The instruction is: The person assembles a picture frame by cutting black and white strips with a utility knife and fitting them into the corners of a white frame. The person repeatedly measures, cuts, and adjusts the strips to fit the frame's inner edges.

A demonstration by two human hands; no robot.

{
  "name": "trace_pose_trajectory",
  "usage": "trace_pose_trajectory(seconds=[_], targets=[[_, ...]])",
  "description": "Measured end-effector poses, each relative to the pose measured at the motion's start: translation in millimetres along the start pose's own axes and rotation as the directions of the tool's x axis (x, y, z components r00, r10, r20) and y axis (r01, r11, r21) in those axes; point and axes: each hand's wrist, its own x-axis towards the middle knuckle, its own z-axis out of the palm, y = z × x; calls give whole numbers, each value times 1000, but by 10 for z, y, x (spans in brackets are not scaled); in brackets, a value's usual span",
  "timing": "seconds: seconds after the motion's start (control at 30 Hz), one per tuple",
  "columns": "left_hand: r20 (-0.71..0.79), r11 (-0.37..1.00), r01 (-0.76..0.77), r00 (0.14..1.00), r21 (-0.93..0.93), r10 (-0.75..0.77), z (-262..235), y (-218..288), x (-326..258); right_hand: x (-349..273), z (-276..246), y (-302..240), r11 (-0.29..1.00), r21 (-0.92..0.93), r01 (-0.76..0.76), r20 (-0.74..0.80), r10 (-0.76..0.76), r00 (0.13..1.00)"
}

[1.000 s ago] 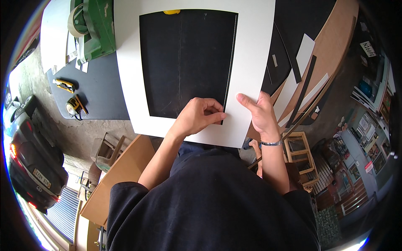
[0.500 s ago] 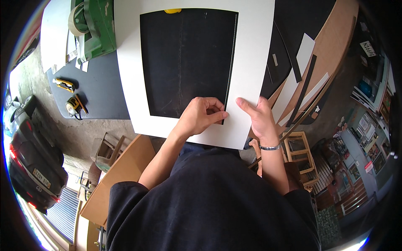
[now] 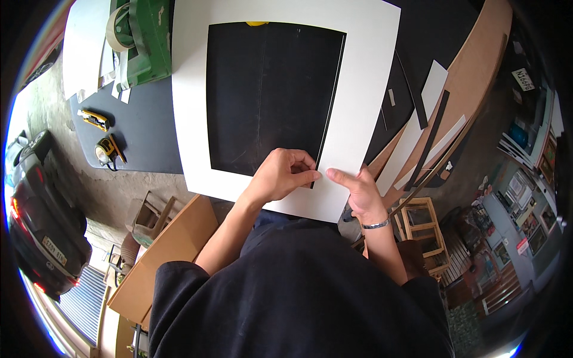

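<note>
A white picture mat board [image 3: 191, 107] with a large rectangular opening lies in front of me, its near edge close to my body. A thin black strip [image 3: 330, 101] runs along the right inner edge of the opening. My left hand [image 3: 283, 174] is closed over the near end of this strip, thumb and forefinger pinching at it. The other fingers are curled. My right hand [image 3: 358, 190] grips the mat's right border near the corner, thumb on top and fingers beneath, mostly hidden. Through the opening shows the dark tabletop [image 3: 262, 95].
At the left stand a green tape dispenser [image 3: 143, 48], a yellow utility knife [image 3: 94, 119] and a tape measure [image 3: 107, 150]. White offcuts [image 3: 433, 89] and black strips [image 3: 431, 134] lie at the right on a brown board [image 3: 471, 65]. A wooden frame [image 3: 424, 230] stands below.
My right hand has slid nearer to me and to the left, closer to my left hand. The mat has turned slightly and sits a little lower in view.
</note>
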Motion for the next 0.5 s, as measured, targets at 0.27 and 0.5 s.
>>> trace_pose_trajectory(seconds=[0.27, 0.5], targets=[[6, 998, -7, 1000, 69, 6, -51, 11, -2, 131, 14, -38, 999, -22, 28, 5, -28, 1000], [-83, 1000, 0, 997, 32, 2, -36, 53, -97, -83, 13, 152, 987, -162, 10, 71, 2, 997]])
